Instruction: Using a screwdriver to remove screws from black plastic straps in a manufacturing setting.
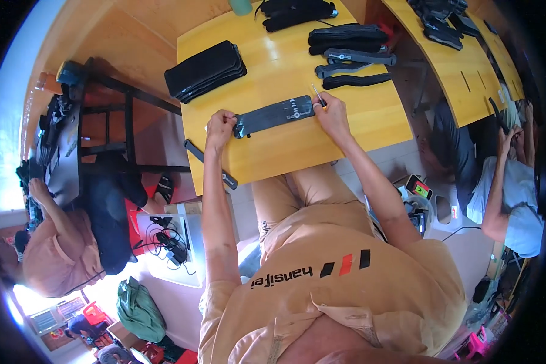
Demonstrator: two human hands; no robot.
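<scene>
A flat black fabric band (273,117) with pale printed marks lies across the yellow table (297,158) in front of me. At its left end, beside a shiny dark patch, my left hand (220,129) is closed with finger and thumb pinching the edge. My right hand (332,115) is closed at the band's other end, round a small tool (323,102) with a thin metal tip and a dark handle. The tip points up and away from me; its exact kind is too small to tell. A narrow dark strap (194,150) hangs over the table's left edge, left of my left hand.
A stack of black bands (206,70) sits at the table's far left. Grey and black straps (352,57) are piled at the right, with a black bundle (297,13) at the back. Co-workers sit on both sides; cables (171,246) lie on a white box at left.
</scene>
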